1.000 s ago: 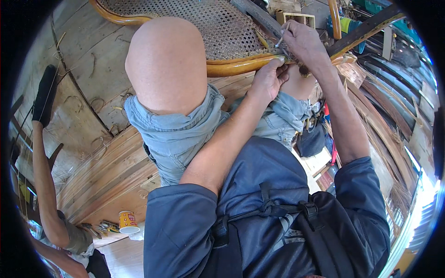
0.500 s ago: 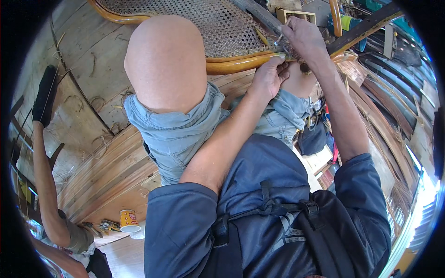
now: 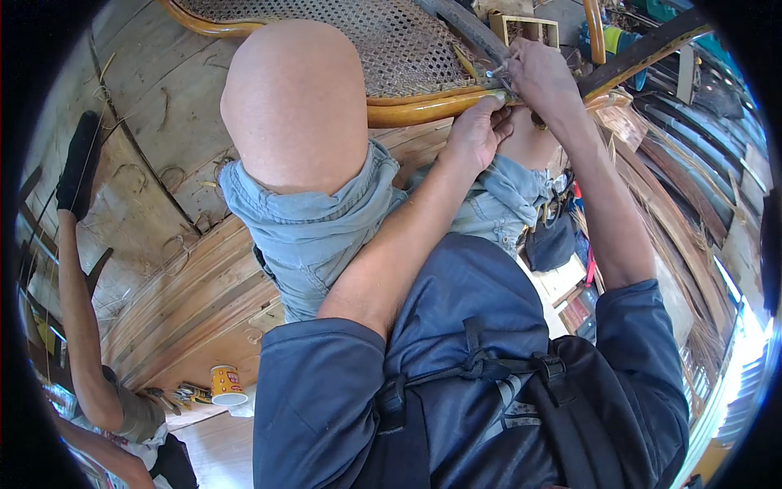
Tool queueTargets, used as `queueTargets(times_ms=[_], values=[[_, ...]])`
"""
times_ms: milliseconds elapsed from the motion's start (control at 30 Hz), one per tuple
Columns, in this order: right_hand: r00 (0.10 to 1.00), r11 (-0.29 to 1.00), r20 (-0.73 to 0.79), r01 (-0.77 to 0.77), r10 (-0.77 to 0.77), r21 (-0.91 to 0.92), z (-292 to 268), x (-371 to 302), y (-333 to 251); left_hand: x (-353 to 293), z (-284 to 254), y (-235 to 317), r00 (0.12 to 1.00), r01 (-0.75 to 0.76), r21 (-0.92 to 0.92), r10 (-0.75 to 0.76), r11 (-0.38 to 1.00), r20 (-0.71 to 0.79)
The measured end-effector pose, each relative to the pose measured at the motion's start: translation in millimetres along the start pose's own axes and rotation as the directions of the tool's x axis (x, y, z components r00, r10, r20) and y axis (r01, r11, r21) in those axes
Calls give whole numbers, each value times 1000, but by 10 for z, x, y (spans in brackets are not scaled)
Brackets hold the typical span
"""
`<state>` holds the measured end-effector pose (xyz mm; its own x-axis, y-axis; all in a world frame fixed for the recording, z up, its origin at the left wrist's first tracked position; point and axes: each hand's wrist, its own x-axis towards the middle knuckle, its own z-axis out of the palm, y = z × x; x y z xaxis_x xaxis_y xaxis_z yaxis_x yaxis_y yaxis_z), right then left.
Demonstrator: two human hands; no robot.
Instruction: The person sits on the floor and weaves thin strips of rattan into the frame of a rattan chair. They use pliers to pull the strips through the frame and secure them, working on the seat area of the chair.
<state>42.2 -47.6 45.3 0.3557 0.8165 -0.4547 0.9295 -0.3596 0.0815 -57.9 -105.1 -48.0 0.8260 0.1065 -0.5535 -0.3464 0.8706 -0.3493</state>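
My left hand [image 3: 478, 137] grips the near rail of a glossy orange-brown wooden frame [image 3: 428, 112], thumb on top, the rest curled below. My right hand [image 3: 544, 81] is bent closed just beside it, at the frame's corner; a thin pale piece [image 3: 499, 74] shows there, but I cannot tell what I grasp. The frame passes behind my bare left knee [image 3: 297, 98], edging a woven cane panel [image 3: 399, 49]. A yellow cup [image 3: 226, 381] sits lower left.
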Motion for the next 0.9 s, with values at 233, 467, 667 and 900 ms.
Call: queueTargets(times_ms=[233, 467, 667, 900], values=[[1000, 998, -18, 13, -11, 68, 36, 100, 94, 22, -1, -11, 999, 8, -10, -9, 1000, -34], [988, 983, -41, 146, -151, -115, -65, 135, 42, -34, 29, -8, 1000, -6, 22, 6, 1000, -4], [974, 987, -164, 159, -156, 1, -84, 112, 72, 14, -21, -16, 1000, 12, 15, -12, 1000, -14], [994, 991, -109, 25, -11, 130, -105, 49, -15, 39, -20, -15, 999, 21, -10, -22, 1000, -37]])
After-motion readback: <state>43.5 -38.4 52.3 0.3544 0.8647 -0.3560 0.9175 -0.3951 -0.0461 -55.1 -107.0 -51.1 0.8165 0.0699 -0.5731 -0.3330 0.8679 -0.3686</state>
